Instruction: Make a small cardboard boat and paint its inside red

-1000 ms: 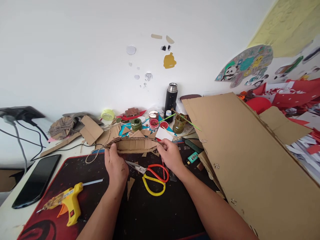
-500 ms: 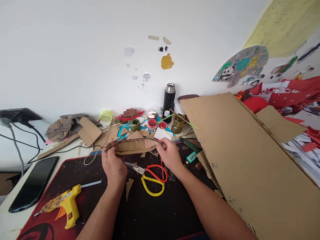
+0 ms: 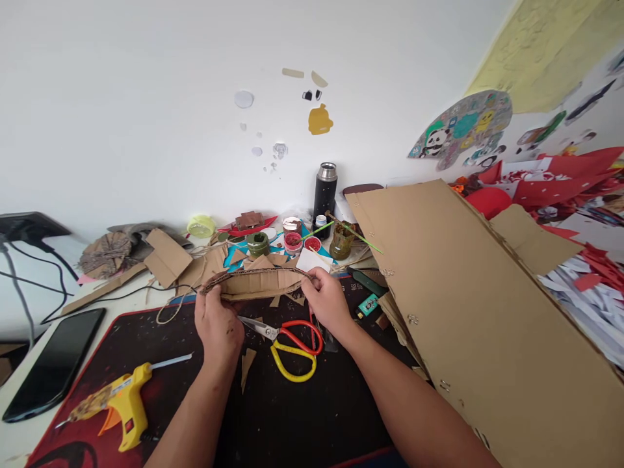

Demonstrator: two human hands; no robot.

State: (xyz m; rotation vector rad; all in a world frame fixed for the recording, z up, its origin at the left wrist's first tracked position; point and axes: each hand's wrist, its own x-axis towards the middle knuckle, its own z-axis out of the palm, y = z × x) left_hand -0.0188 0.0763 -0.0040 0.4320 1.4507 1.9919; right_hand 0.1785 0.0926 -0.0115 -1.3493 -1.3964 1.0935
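A long, shallow cardboard boat shape [image 3: 263, 284] with curved walls is held up between both hands above the dark mat. My left hand [image 3: 217, 318] grips its left end, thumb on the near wall. At the opposite end, my right hand [image 3: 327, 300] pinches the pointed tip between thumb and fingers. Scissors [image 3: 287, 344] with one red and one yellow handle lie just below, blades pointing left and partly behind my left hand. A yellow glue gun [image 3: 124, 403] with a glue stick in it rests farther left on the mat.
A large cardboard sheet [image 3: 468, 305] leans along the right. Paint jars [image 3: 257, 244], a black flask [image 3: 325, 195] and a red boat model [image 3: 248, 223] stand along the wall. A phone [image 3: 56, 364] lies at left. Cardboard scraps [image 3: 247, 367] and a teal lighter [image 3: 368, 305] are on the mat [image 3: 273, 429].
The view has shifted slightly, so everything appears a little farther left. Both hands keep their hold on the cardboard boat shape, with hardly any movement.
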